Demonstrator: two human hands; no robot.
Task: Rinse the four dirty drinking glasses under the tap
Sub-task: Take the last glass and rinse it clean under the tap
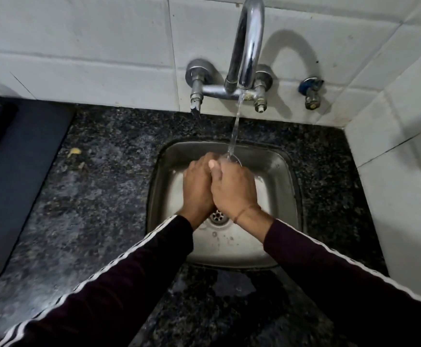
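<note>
One glass (232,160) (only its rim visible beyond the fingers), two hands, left hand (197,189) and right hand (232,190), one tap (248,48), one sink (277,166), one drain (217,216), two striped sleeves (119,284)

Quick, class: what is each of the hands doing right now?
Left hand: curled shut beside the right; what it holds cannot be told.
Right hand: closed round a glass under the running water.

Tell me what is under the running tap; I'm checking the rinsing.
Both hands, left and right, are cupped together under the stream. A curved glass rim peeks out; the rest is covered.
</note>
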